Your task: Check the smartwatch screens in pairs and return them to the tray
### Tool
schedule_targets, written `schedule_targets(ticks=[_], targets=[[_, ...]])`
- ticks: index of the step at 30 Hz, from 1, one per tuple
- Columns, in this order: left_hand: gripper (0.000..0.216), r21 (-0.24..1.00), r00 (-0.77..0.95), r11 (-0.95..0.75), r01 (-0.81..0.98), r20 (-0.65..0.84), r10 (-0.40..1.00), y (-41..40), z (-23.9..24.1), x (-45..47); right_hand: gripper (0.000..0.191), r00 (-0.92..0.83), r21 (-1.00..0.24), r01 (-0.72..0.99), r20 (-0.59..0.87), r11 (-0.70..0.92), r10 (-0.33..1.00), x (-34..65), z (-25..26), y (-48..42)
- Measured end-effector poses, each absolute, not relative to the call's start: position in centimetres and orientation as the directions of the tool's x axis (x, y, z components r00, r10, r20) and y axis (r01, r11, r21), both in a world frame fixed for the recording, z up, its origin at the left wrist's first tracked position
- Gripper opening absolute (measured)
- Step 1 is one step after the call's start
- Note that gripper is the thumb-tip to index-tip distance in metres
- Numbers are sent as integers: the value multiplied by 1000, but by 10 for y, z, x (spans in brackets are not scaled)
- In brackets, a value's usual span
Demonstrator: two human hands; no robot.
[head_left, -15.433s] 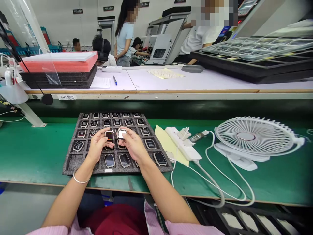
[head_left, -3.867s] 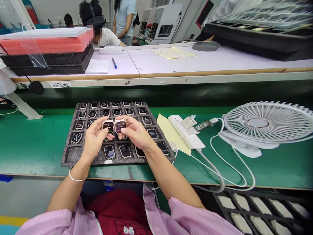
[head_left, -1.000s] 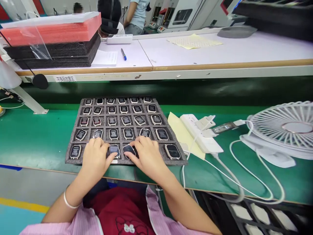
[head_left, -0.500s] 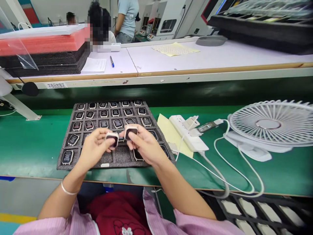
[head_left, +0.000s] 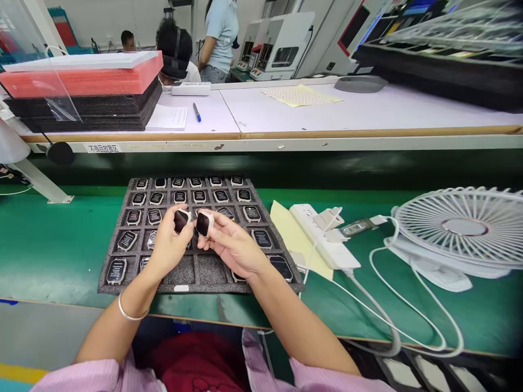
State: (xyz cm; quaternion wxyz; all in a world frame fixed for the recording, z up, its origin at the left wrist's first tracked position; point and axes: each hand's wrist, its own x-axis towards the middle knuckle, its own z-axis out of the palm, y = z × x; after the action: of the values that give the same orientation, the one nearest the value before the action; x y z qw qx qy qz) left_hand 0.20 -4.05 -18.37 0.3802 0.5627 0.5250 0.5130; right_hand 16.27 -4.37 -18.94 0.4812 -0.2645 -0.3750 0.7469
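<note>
Item, left hand [head_left: 170,245]: fingers and thumb closed around one watch [head_left: 181,220], dark screen tilted upward. Item, right hand [head_left: 235,246]: a pinch on a second watch [head_left: 203,223], screen likewise dark. We find the hands near each other (whether their fingertips touch, we cannot tell), both watches raised above the foam tray [head_left: 210,270]. Step in hand, as we judge it: two watches held side by side out of the tray. Any move from here calls, we think, for a separate, steady pinch on each narrow case.

Beneath and around the hands: rows of further watches, many screens lit with text; bare foam in two near compartments, below the hands.

Right of the hands, on the green table [head_left: 53,245]: yellow sheet [head_left: 281,220], power strip [head_left: 322,239], white fan [head_left: 461,226].

Beyond the hands: a pale shelf [head_left: 294,121] with pen [head_left: 196,112] and stacked foam [head_left: 85,81]; past it, we note a person in light blue [head_left: 220,35] and white machines [head_left: 286,46].
</note>
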Motion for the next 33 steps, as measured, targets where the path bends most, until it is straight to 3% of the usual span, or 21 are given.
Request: schedule_targets(ticks=[8, 14, 27, 33], targets=[[45, 973, -37, -128, 191, 138, 990, -47, -193, 4, 38, -456, -721, -585, -86, -371, 886, 165, -188, -47], [45, 973, -37, -149, 177, 158, 987, -53, -193, 7, 50, -447, -665, -631, -109, -399, 888, 165, -188, -49], [42, 942, -39, -190, 276, 208, 977, -54, -191, 5, 38, -465, -685, -631, -42, -364, 884, 164, -192, -50], [43, 954, -43, -180, 240, 196, 980, -55, -189, 6, 40, -462, -692, -629, -33, -354, 886, 163, -193, -50]])
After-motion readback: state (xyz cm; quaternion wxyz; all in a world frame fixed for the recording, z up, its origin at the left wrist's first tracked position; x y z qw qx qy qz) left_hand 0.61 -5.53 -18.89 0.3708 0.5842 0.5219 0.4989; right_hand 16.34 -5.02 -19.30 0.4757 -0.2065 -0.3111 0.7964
